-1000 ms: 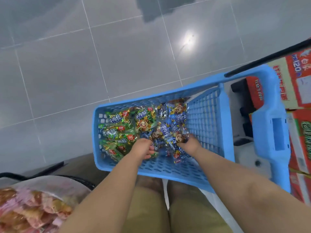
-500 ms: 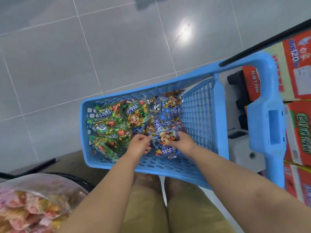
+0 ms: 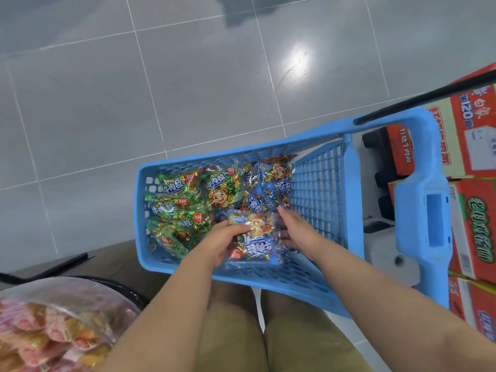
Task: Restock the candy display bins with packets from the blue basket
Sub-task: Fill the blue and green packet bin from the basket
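both hands meet at the frame's centre. the left hand (image 3: 225, 241) pinches the left edge of a glossy, crinkled blue foil packet (image 3: 255, 241), and the right hand (image 3: 298, 229) curls round its right edge. the packet sits low over the near end of the blue plastic lattice basket (image 3: 316, 189). behind it lie shiny green foil packets (image 3: 182, 200) and more blue ones (image 3: 271, 183). a clear film bag of pink and orange sweets (image 3: 40, 336) fills the lower left, and printed cardboard boxes (image 3: 472, 232) line the right edge.

Blurred candy bin (image 3: 67, 287) and cardboard boxes (image 3: 472, 232) run off frame
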### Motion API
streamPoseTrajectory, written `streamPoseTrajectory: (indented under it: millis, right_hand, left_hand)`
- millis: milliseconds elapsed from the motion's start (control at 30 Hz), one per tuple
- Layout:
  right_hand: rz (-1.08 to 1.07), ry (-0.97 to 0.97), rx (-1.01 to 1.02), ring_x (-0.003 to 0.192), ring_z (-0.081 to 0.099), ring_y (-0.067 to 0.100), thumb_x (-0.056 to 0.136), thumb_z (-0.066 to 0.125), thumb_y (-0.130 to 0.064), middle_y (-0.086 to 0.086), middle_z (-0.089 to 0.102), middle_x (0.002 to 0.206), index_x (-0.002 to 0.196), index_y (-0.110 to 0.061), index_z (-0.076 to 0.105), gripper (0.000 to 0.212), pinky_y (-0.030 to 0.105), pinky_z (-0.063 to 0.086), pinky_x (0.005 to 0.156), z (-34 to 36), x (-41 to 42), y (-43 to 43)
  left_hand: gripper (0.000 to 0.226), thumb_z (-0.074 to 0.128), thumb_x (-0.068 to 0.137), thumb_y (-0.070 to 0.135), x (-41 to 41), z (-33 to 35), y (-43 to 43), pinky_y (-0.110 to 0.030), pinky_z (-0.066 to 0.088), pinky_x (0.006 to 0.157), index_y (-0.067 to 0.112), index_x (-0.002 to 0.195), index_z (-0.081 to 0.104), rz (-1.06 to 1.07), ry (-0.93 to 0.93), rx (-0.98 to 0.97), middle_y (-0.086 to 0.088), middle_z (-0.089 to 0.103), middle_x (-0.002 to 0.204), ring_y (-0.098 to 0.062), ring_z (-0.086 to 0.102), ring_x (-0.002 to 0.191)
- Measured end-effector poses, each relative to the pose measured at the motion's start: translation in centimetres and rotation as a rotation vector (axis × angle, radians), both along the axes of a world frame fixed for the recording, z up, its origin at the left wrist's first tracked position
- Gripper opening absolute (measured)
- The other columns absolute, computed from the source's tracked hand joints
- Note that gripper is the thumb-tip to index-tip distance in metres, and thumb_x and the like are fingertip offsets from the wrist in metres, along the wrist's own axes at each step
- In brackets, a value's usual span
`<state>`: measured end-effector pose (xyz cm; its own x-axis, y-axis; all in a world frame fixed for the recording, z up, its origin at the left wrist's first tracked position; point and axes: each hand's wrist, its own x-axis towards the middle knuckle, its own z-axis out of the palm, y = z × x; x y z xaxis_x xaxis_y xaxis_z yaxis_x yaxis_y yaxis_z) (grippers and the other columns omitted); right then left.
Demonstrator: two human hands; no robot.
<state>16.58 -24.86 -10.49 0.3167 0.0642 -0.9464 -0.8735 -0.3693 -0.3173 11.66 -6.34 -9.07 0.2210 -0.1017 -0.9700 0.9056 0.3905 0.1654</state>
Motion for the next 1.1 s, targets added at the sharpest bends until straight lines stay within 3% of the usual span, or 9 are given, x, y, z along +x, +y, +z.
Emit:
streamPoseTrajectory:
  millis: [133, 233, 367, 467, 567, 767, 967, 1033, 1100]
  right_hand:
    - [0.081, -0.014, -0.123, 0.117, 0.051, 0.027, 0.085, 0.066, -0.037, 0.011, 0.046, 0.137, 0.141, -0.012, 0.036, 0.069, 0.041, 0.043, 0.102, -2.3, 0.4, 1.3]
    - [0.182, 0.032, -0.117, 0.121, 0.05, 0.03, 0.084, 0.068, -0.033, 0.011, 0.047, 0.137, 0.137, -0.007, 0.043, 0.065, 0.039, 0.039, 0.105, -3.6, 0.1, 2.9]
    - [0.203, -0.074, -0.177, 0.091, 0.054, 0.024, 0.091, 0.06, -0.027, 0.009, 0.056, 0.098, 0.104, -0.011, 0.06, 0.02, 0.027, 0.039, 0.077, -3.4, -0.3, 3.4]
    - [0.054, -0.189, -0.228, 0.066, 0.047, 0.017, 0.091, 0.057, -0.019, 0.007, 0.052, 0.079, 0.089, -0.011, 0.058, 0.008, 0.023, 0.037, 0.056, -1.7, -0.2, 2.5]
    - [-0.055, -0.276, -0.227, 0.082, 0.053, 0.016, 0.087, 0.063, -0.016, 0.01, 0.057, 0.094, 0.109, -0.006, 0.06, 0.024, 0.022, 0.04, 0.068, 1.0, 0.1, 1.5]
    - [-0.078, -0.399, -0.122, 0.105, 0.055, 0.016, 0.085, 0.066, -0.013, 0.0, 0.057, 0.119, 0.12, -0.017, 0.062, 0.035, 0.028, 0.044, 0.083, 6.7, 1.1, 1.0]
    - [-0.085, -0.499, 0.101, 0.08, 0.063, -0.001, 0.075, 0.077, -0.019, -0.017, 0.069, 0.088, 0.084, -0.025, 0.065, 0.016, 0.018, 0.047, 0.065, 12.2, 1.5, 3.3]
    - [-0.031, -0.458, 0.192, 0.087, 0.065, 0.008, 0.074, 0.078, -0.019, -0.007, 0.072, 0.092, 0.09, -0.017, 0.07, 0.018, 0.026, 0.049, 0.078, 13.2, 1.0, 4.9]
    - [0.043, -0.436, 0.28, 0.076, 0.065, 0.005, 0.077, 0.075, -0.023, -0.004, 0.072, 0.083, 0.084, -0.017, 0.071, 0.011, 0.023, 0.049, 0.071, 14.1, -0.2, 6.8]
  left_hand:
    - [0.073, 0.065, 0.089, 0.011, -1.3, -0.6, 3.4, -0.019, 0.047, 0.065, 0.011, 0.148, 0.022, 0.046, -0.044, 0.147, -0.004, 0.06, 0.118, -0.015, 0.058, 0.089]
    - [0.051, 0.065, 0.088, 0.01, -2.1, -0.7, 5.1, -0.023, 0.052, 0.063, 0.009, 0.133, 0.039, 0.038, -0.023, 0.203, -0.012, 0.059, 0.124, -0.019, 0.062, 0.091]
    - [0.085, 0.074, 0.081, 0.015, -2.5, -0.5, 5.4, -0.037, 0.047, 0.096, 0.007, 0.147, 0.022, 0.025, -0.048, 0.211, -0.015, 0.047, 0.14, -0.022, 0.057, 0.112]
    - [0.11, 0.082, 0.071, 0.028, -2.3, -0.5, 4.9, -0.041, 0.035, 0.103, 0.013, 0.152, 0.009, 0.041, -0.047, 0.219, -0.011, 0.026, 0.155, -0.024, 0.04, 0.131]
    - [0.111, 0.081, 0.073, 0.025, -2.0, -0.1, 4.6, -0.043, 0.033, 0.105, 0.013, 0.152, 0.004, 0.116, 0.002, 0.235, -0.014, 0.024, 0.155, -0.032, 0.034, 0.137]
    - [0.099, 0.078, 0.077, 0.02, -2.3, 3.4, 4.7, -0.045, 0.048, 0.095, 0.01, 0.15, 0.013, 0.315, 0.002, 0.237, -0.02, 0.043, 0.143, -0.035, 0.053, 0.121]
    - [0.057, 0.073, 0.079, 0.008, -6.4, 8.8, 4.4, -0.034, 0.055, 0.051, 0.003, 0.13, 0.048, 0.525, -0.137, 0.27, -0.02, 0.068, 0.104, -0.03, 0.071, 0.071]
    - [0.046, 0.071, 0.081, 0.006, -8.9, 10.3, 3.7, -0.035, 0.056, 0.052, 0.001, 0.123, 0.055, 0.644, -0.157, 0.358, -0.021, 0.069, 0.098, -0.029, 0.068, 0.069]
    - [0.036, 0.071, 0.081, 0.005, -11.6, 11.6, 2.9, -0.039, 0.058, 0.06, 0.002, 0.115, 0.06, 0.797, -0.171, 0.425, -0.018, 0.069, 0.088, -0.028, 0.067, 0.068]
